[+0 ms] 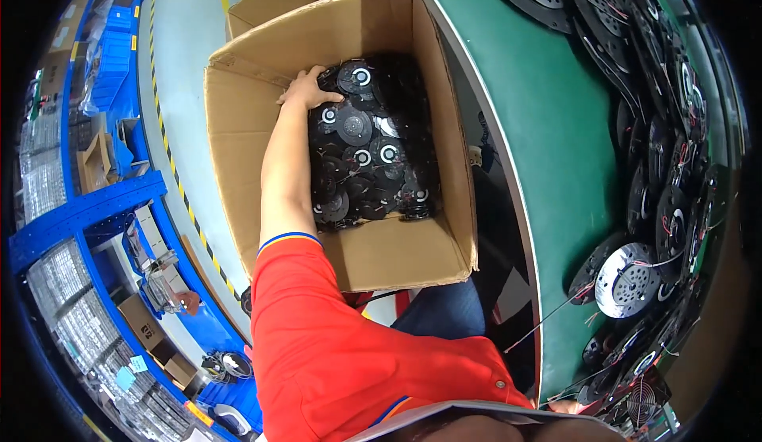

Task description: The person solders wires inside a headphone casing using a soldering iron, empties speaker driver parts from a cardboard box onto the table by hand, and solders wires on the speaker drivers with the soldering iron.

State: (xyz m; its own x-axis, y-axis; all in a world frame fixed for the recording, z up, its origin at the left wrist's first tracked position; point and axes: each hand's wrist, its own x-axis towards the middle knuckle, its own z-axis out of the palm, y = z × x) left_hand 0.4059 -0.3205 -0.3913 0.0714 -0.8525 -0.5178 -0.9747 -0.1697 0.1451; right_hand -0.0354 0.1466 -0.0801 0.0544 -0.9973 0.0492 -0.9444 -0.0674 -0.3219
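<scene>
My left hand [306, 91] reaches down inside a tall cardboard box [397, 251], at the far left of the pile in it. Its thumb is stretched out to the right, apart from the fingers. Nothing is visibly held. Beside the fingers lies a round black disc-shaped part with a white ring [355, 77]. More black discs with holes [354, 126] fill the box bottom, overlapping one another. Of my right hand [565, 406] only a little shows at the green table's near edge, below some discs and thin wires. Its fingers are mostly hidden.
On my right runs a green table [540, 116] with rows of black discs [671, 220] and a silver perforated disc [627, 280]. A second cardboard box [282, 1] stands behind the first. Blue shelving [87, 212] with bins and cartons lines the left, past yellow-black floor tape [176, 180].
</scene>
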